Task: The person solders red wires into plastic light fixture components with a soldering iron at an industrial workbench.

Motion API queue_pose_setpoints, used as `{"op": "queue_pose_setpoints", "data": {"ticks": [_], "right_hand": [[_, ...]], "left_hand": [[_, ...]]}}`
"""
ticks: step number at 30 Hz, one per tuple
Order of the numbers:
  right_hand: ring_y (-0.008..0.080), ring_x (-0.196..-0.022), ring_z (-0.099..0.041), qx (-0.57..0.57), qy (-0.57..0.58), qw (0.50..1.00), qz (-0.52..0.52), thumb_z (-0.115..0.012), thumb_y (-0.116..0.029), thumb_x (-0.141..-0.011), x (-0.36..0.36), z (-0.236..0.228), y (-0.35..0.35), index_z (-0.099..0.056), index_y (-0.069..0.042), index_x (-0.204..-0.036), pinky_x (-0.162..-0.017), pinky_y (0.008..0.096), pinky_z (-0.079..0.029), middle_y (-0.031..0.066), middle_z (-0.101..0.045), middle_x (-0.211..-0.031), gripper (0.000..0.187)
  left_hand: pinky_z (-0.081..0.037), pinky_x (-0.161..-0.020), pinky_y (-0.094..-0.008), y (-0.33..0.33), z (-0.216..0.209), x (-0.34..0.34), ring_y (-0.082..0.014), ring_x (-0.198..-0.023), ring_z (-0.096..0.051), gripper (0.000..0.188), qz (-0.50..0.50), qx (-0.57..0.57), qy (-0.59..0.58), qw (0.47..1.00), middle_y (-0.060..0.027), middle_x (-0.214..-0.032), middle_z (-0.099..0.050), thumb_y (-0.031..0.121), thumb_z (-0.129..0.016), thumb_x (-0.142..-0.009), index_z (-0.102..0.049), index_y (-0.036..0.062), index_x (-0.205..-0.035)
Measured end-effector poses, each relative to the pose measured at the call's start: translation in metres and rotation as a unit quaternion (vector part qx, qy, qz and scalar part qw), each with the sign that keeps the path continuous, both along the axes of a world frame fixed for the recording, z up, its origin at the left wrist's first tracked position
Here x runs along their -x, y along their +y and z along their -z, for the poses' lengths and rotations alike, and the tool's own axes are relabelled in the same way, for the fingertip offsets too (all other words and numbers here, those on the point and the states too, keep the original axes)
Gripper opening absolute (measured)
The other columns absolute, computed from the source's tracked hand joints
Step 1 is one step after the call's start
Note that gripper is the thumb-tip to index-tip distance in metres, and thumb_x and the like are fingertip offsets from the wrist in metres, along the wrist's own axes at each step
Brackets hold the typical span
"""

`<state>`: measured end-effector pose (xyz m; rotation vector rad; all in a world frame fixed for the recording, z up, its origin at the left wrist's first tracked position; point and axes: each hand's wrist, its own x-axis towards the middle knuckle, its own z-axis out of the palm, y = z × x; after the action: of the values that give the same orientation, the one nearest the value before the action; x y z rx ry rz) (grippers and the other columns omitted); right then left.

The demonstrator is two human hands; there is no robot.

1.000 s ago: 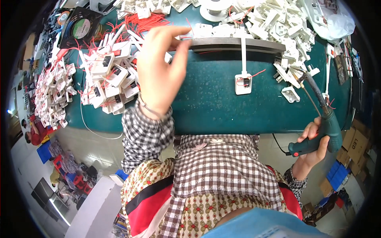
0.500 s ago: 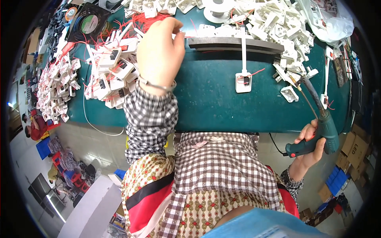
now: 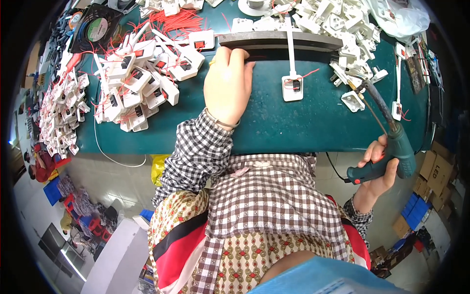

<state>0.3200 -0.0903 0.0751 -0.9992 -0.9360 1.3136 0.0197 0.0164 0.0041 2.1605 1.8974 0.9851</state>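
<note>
My right hand (image 3: pixel 379 164) is wrapped round the handle of a green soldering gun (image 3: pixel 402 149) with a red button, its metal tip pointing up and left over the table. My left hand (image 3: pixel 229 85) is at the left end of a long black bar (image 3: pixel 313 40); its fingers bend down, the thumb stands apart from them, and nothing shows in its grasp, though some fingertips are hidden. Resting across the bar is a white stick-like part (image 3: pixel 292 54), whose near end is a small white box (image 3: pixel 293 93) with a black switch and a red wire.
White boxes with switches and red wires (image 3: pixel 139 88) are heaped at the left, beside red wires (image 3: pixel 178 20). White plastic housings (image 3: pixel 338 19) pile up at the back right. A black fan (image 3: pixel 97 29) lies at the far left, a clear plastic bag (image 3: pixel 399 19) at the far right.
My left hand has moved right and nearer, from beside the red wires to the bar's left end, uncovering a white box there. The soldering gun stays in my right hand; the whole view shifted slightly.
</note>
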Motion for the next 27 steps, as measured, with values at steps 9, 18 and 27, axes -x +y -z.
{"op": "queue_pose_setpoints", "data": {"ticks": [9, 18, 27], "right_hand": [[0.0178, -0.072, -0.054, 0.005, 0.007, 1.0, -0.003, -0.048, -0.042, -0.088, -0.002, 0.004, -0.002, -0.041, 0.013, -0.117, -0.052, 0.0264, -0.054, 0.0084, -0.051, -0.077, 0.063], [0.0213, -0.079, -0.056, 0.024, 0.023, 0.999, 0.002, -0.048, -0.04, -0.089, -0.009, 0.009, -0.012, -0.039, 0.014, -0.119, -0.055, 0.0282, -0.055, 0.01, -0.053, -0.083, 0.063], [0.0319, -0.088, -0.061, 0.066, -0.037, 0.997, 0.027, -0.055, -0.035, -0.086, -0.007, 0.002, -0.023, -0.039, 0.016, -0.119, -0.056, 0.0324, -0.058, 0.0166, -0.058, -0.09, 0.064]], "left_hand": [[-0.045, -0.062, -0.034, -0.002, -0.001, -0.009, -0.0269, -0.073, -0.055, 0.012, 0.04, 0.085, -0.071, 0.993, -0.0098, -0.083, -0.051, 0.012, -0.066, -0.077, -0.057, 0.0051, -0.083], [-0.042, -0.061, -0.029, -0.021, -0.037, -0.02, -0.0201, -0.065, -0.055, 0.013, 0.217, 0.033, -0.096, 0.971, -0.0067, -0.078, -0.059, -0.001, -0.065, -0.073, -0.058, 0.0022, -0.084], [-0.043, -0.064, -0.0291, -0.012, -0.021, -0.03, -0.0197, -0.077, -0.056, 0.015, 0.241, 0.035, -0.096, 0.965, -0.0048, -0.081, -0.059, -0.001, -0.067, -0.068, -0.061, 0.0046, -0.08]]}}
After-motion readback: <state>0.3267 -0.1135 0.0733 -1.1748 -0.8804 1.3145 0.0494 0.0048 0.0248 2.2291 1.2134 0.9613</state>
